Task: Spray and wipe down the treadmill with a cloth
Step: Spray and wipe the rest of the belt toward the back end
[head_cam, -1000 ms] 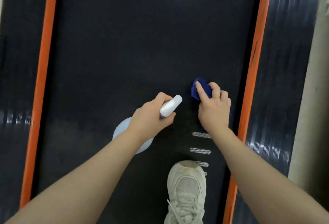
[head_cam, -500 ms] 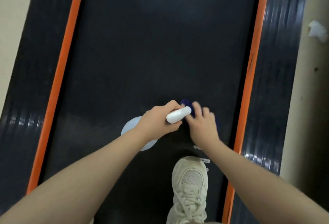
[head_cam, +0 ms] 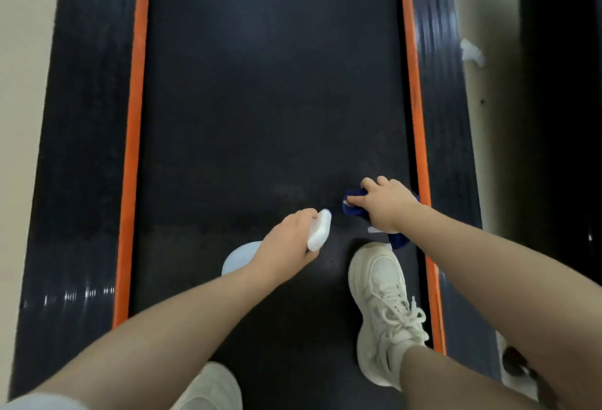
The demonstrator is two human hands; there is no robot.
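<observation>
The person wears cream lace-up mesh sneakers (head_cam: 386, 308), with arms bare of sleeves.

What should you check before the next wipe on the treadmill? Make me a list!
1. Cloth held: ok. The right hand grips the blue cloth.
2. Cloth on the belt: ok. It presses on the black belt.
3. Spray bottle secure: ok. The left hand holds the spray bottle.
4. Nozzle direction: cannot tell.
5. Path clear: not ok. The white shoe sits right behind the cloth.
6. Belt wet enough: cannot tell. Only a faint pale patch shows near the cloth.
</observation>
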